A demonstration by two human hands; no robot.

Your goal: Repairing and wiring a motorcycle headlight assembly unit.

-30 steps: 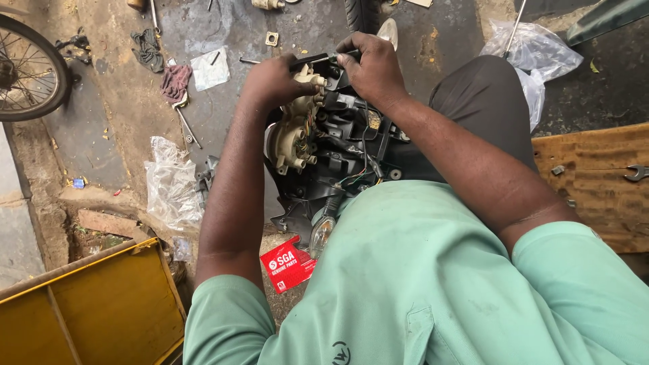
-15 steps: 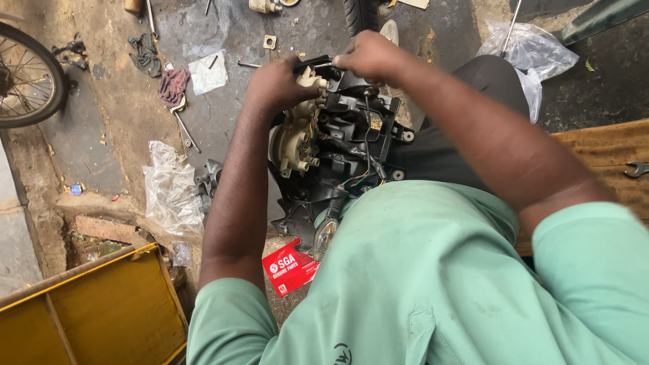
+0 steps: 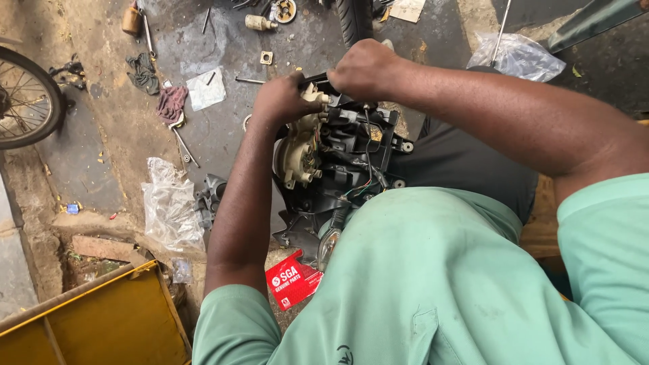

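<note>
A person in a green shirt [image 3: 433,284] bends over a black motorcycle headlight housing [image 3: 345,159] braced upright against the lap, apparently so its open back faces up. A small red carton [image 3: 292,279] lies on the ground beneath, beside a yellow bin [image 3: 108,324]; the bin's contents are hidden. The left hand [image 3: 284,101] is curled around the cream-coloured inner unit [image 3: 301,145], steadying it, while the right hand [image 3: 365,67] is closed over a dark tool [image 3: 314,79] at the housing's top edge. Beyond, a clear plastic bag [image 3: 169,206], rags [image 3: 170,103], a spanner [image 3: 182,143] and small parts lie scattered on the concrete by a spoked wheel [image 3: 27,101].
</note>
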